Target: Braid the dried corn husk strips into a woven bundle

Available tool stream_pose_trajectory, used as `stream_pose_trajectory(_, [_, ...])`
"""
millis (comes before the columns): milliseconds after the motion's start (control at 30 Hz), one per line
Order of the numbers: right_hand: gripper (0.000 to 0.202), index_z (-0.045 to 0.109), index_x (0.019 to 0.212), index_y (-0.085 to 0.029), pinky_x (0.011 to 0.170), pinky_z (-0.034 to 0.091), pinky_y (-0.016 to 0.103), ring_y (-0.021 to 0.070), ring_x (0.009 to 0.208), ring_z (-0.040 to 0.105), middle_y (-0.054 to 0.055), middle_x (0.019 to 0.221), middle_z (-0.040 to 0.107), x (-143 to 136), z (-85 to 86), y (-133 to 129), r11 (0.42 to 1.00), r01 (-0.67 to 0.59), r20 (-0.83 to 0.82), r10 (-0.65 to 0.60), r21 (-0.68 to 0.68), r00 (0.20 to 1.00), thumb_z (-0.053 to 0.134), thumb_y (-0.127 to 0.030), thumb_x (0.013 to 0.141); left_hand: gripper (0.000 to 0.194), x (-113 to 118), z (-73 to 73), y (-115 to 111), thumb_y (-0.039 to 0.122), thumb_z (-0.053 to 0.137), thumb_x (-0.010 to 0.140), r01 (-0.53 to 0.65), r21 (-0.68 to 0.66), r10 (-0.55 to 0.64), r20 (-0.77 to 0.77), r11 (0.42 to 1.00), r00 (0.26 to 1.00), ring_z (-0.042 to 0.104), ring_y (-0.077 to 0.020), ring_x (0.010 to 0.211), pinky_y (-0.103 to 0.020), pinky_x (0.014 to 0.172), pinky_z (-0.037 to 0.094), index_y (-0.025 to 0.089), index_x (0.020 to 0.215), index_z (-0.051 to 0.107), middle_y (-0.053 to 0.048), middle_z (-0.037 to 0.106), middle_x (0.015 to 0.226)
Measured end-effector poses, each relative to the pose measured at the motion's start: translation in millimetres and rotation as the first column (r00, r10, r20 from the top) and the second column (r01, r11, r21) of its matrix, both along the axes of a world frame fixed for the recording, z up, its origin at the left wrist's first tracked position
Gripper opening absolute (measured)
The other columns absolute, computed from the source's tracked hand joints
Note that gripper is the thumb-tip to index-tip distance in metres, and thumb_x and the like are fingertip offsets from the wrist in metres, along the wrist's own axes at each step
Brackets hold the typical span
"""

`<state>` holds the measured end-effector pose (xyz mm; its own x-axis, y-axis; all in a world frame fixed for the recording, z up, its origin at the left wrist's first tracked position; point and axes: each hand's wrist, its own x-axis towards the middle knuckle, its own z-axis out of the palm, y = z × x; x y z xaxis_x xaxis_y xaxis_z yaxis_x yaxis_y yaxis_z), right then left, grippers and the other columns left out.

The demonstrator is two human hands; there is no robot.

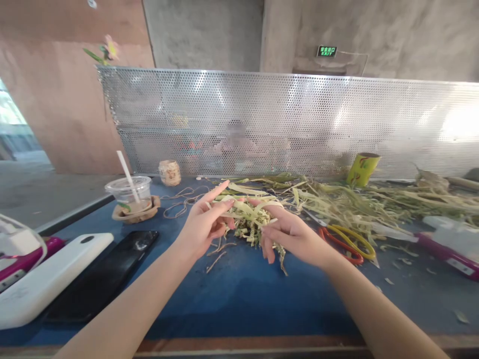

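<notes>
Woven leaf bundle (251, 230) is on the bench (239, 304), mid-frame, between both hands — probably kept low so the bench takes its weight. Left hand (202, 224): thumb and curled fingers nearly closed, pinching pale leaf strips (258, 212) at the bundle's upper left; index stretched out, likely to keep clear of the pinch. Right hand (295, 234): part-open, index laid along a strip, thumb by the bundle's right side, looks like steadying — can't tell if that grip clamps. Red-handled scissors (346, 253) and yellow-handled scissors (357, 241) right of centre, near the right hand, presumably for easy reach.
</notes>
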<state>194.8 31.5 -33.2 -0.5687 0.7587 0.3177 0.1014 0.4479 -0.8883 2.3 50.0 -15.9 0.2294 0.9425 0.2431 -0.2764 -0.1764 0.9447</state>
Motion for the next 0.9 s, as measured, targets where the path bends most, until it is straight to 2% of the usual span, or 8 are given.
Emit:
stream_pose_trajectory(100, [0.046, 0.033, 0.130, -0.019, 0.068, 0.045, 0.030, 0.0134, 0.065, 0.058, 0.001, 0.068, 0.062, -1.6, 0.8, 2.2, 1.000, -0.001, -0.025, 0.000, -0.024, 1.000, 0.046, -0.027, 0.087, 0.062, 0.7, -0.9, -0.7, 0.020, 0.060, 0.078, 0.031, -0.024, -0.033, -0.070, 0.999, 0.997, 0.051, -0.0073, 0.040, -0.012, 0.028, 0.023, 0.019, 0.135, 0.035, 0.000, 0.061, 0.056])
stream_pose_trajectory(167, [0.046, 0.040, 0.125, -0.018, 0.060, 0.045, 0.027, 0.0114, 0.060, 0.056, 0.002, 0.072, 0.060, -5.8, -1.6, 4.6, 0.998, 0.003, -0.090, -0.009, -0.060, 0.996, 0.049, -0.036, 0.085, 0.065, 2.8, -1.6, -2.0, 0.023, 0.061, 0.078, 0.040, -0.046, -0.046, -0.137, 0.998, 0.990, 0.052, -0.0080, 0.039, -0.012, 0.028, 0.024, 0.021, 0.136, 0.032, -0.002, 0.065, 0.062])
stream_pose_trajectory(300, [0.045, 0.051, 0.115, -0.016, 0.041, 0.031, 0.019, 0.0057, 0.041, 0.039, -0.005, 0.052, 0.047, -16.3, -8.0, 8.0, 0.974, 0.109, -0.205, -0.150, -0.199, 0.967, 0.046, -0.046, 0.083, 0.075, 7.5, -1.6, -6.5, 0.026, 0.061, 0.077, 0.035, 0.014, -0.031, -0.221, 0.999, 0.975, 0.058, -0.0119, 0.043, -0.014, 0.027, 0.028, 0.023, 0.140, 0.021, -0.004, 0.069, 0.068])
stream_pose_trajectory(433, [0.042, 0.056, 0.112, -0.015, 0.037, 0.024, 0.017, 0.0044, 0.037, 0.032, -0.006, 0.045, 0.045, -20.5, -9.5, 7.6, 0.942, 0.232, -0.214, -0.285, -0.243, 0.934, 0.046, -0.044, 0.083, 0.084, 11.0, -0.9, -10.9, 0.025, 0.061, 0.077, -0.031, 0.092, 0.052, -0.243, 0.995, 0.969, 0.059, -0.0128, 0.041, -0.014, 0.026, 0.027, 0.023, 0.142, 0.009, -0.007, 0.071, 0.075])
stream_pose_trajectory(600, [0.043, 0.057, 0.113, -0.015, 0.037, 0.028, 0.017, 0.0062, 0.037, 0.036, -0.006, 0.041, 0.044, -18.4, -10.2, 7.1, 0.906, 0.365, -0.223, -0.410, -0.214, 0.885, 0.044, -0.043, 0.083, 0.082, 10.3, -2.2, -10.0, 0.024, 0.061, 0.077, -0.142, 0.156, 0.170, -0.187, 0.978, 0.967, 0.061, -0.0117, 0.045, -0.013, 0.028, 0.028, 0.028, 0.141, 0.010, -0.007, 0.071, 0.083])
stream_pose_trajectory(733, [0.041, 0.056, 0.113, -0.014, 0.038, 0.030, 0.017, 0.0067, 0.036, 0.036, -0.008, 0.038, 0.041, -19.0, -11.4, 6.8, 0.890, 0.422, -0.228, -0.454, -0.173, 0.862, 0.043, -0.041, 0.084, 0.083, 9.3, -2.2, -9.3, 0.025, 0.061, 0.077, -0.193, 0.168, 0.224, -0.188, 0.967, 0.956, 0.064, -0.0146, 0.050, -0.014, 0.027, 0.031, 0.030, 0.141, 0.009, -0.011, 0.070, 0.095])
stream_pose_trajectory(800, [0.043, 0.052, 0.118, -0.016, 0.038, 0.030, 0.018, 0.0068, 0.034, 0.035, -0.009, 0.038, 0.041, -19.8, -10.2, 6.4, 0.891, 0.415, -0.226, -0.448, -0.183, 0.865, 0.044, -0.041, 0.084, 0.083, 9.1, -1.9, -9.7, 0.026, 0.061, 0.077, -0.175, 0.179, 0.208, -0.186, 0.968, 0.960, 0.064, -0.0160, 0.052, -0.016, 0.028, 0.034, 0.028, 0.142, 0.009, -0.011, 0.070, 0.096])
stream_pose_trajectory(900, [0.043, 0.056, 0.110, -0.016, 0.043, 0.037, 0.021, 0.0093, 0.039, 0.045, -0.003, 0.048, 0.054, -16.2, -5.6, 6.1, 0.921, 0.353, -0.119, -0.374, -0.165, 0.920, 0.040, -0.046, 0.085, 0.083, 9.1, -1.1, -10.0, 0.025, 0.061, 0.077, -0.115, 0.169, 0.149, -0.204, 0.979, 0.968, 0.064, -0.0169, 0.053, -0.017, 0.028, 0.037, 0.024, 0.142, 0.010, -0.012, 0.070, 0.092])
